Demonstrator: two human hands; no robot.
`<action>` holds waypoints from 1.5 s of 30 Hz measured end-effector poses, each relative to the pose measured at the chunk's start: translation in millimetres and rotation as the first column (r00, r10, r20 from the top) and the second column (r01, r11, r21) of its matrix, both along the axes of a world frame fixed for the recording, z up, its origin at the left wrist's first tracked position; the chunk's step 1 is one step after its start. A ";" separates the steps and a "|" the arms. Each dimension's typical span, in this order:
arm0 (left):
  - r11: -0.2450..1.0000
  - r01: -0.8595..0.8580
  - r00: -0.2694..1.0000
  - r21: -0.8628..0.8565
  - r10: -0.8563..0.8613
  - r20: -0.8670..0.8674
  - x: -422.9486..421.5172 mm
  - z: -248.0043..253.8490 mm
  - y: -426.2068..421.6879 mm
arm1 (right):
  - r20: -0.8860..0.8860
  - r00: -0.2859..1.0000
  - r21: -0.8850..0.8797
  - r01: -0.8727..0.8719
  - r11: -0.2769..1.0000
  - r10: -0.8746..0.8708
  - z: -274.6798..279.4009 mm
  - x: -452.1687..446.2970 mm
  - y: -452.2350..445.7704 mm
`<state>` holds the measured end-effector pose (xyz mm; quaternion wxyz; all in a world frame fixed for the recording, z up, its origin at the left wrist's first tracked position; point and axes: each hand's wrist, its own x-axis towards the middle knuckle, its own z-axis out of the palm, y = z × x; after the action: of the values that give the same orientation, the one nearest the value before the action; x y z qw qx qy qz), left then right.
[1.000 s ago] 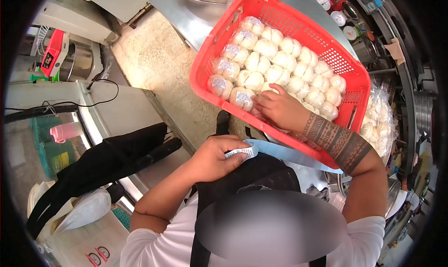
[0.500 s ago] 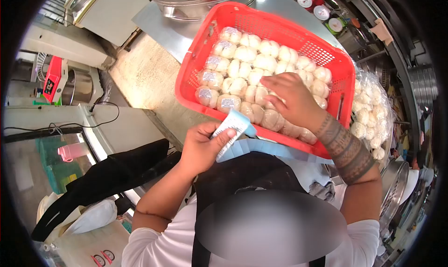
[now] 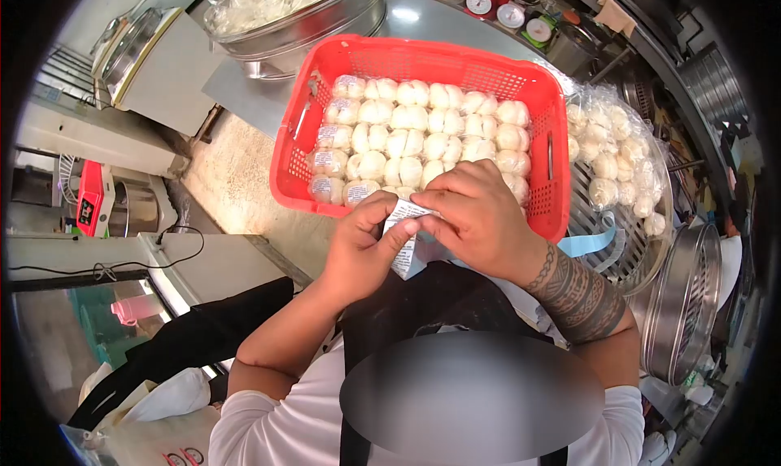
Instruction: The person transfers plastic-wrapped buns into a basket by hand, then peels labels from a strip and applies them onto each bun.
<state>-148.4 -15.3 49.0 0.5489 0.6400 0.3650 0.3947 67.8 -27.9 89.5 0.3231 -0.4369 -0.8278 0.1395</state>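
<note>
My left hand (image 3: 358, 246) is closed around a strip of printed white labels on light blue backing (image 3: 404, 261), held in front of my apron. My right hand (image 3: 484, 218) meets it there, its thumb and fingertips pinching the strip's upper end. Just beyond both hands is a red plastic basket (image 3: 443, 49) with rows of plastic-wrapped white buns (image 3: 408, 118). Printed labels show on the buns of the left column and on some in the near row. My hands hide part of that near row.
A metal steamer tray (image 3: 325, 22) holding bagged white pieces stands behind the basket on a steel table (image 3: 431, 22). At right, a bag of buns (image 3: 618, 157) rests on a perforated steamer tray. A blue label-backing loop (image 3: 590, 242) hangs near the basket's right corner.
My right hand has come back from over the buns to the label strip in my left hand. The camera view has shifted, and more of the right-hand steamer tray shows.
</note>
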 end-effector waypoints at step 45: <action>0.979 0.155 0.980 -0.134 -0.169 -0.102 -82.4 -10.3 -5.5 | 0.449 0.878 0.251 -0.303 0.920 0.166 -133.7 -65.2 182.5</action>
<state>-230.8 -20.8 38.7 0.5970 0.6532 0.3659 0.2883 2.7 154.6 -44.2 0.1834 -0.2948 -0.9364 -0.0522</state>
